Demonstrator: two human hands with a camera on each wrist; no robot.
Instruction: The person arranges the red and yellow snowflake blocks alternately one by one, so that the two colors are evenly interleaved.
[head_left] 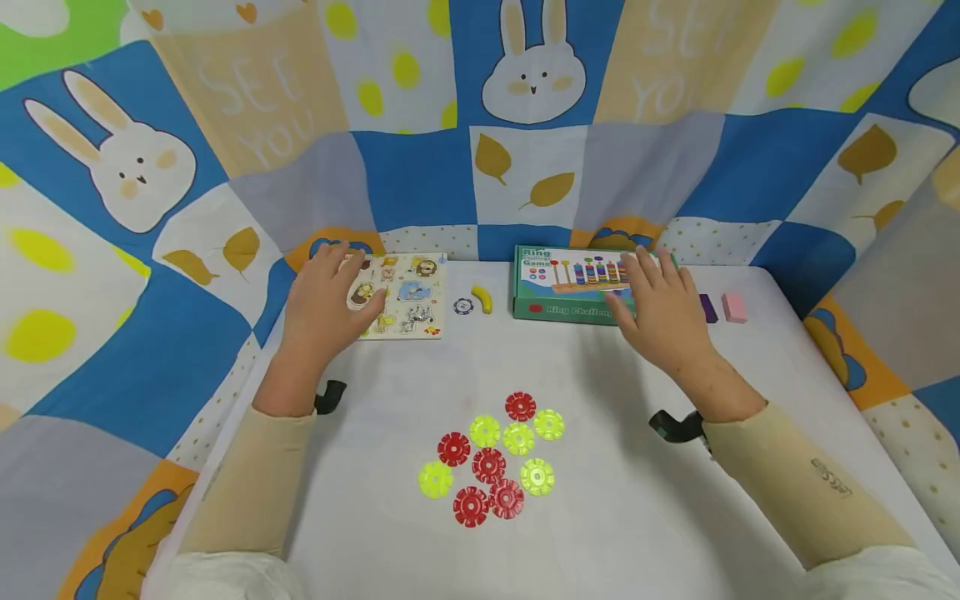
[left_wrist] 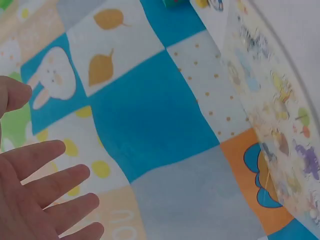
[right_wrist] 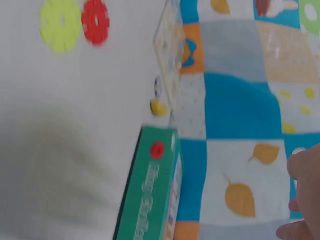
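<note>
My left hand (head_left: 324,300) is raised with fingers spread, overlapping the left part of an animal puzzle board (head_left: 405,312) in the head view; the left wrist view shows its fingers (left_wrist: 65,172) holding nothing. On the other side my right hand (head_left: 663,312), fingers apart, hovers over the right end of a green Ring Challenge Game box (head_left: 558,310) and hides part of it. Between the two hands, nearer the front, lie several flower-edged plastic discs, red ones (head_left: 470,506) and yellow-green ones (head_left: 436,480), loosely grouped on the white table (head_left: 360,533).
A small yellow banana (head_left: 482,299) and a dark-and-white chip (head_left: 463,306) lie between board and box. Right of the box are a purple block (head_left: 708,308) and a pink block (head_left: 735,307). A patterned cloth (head_left: 420,179) hangs behind the table.
</note>
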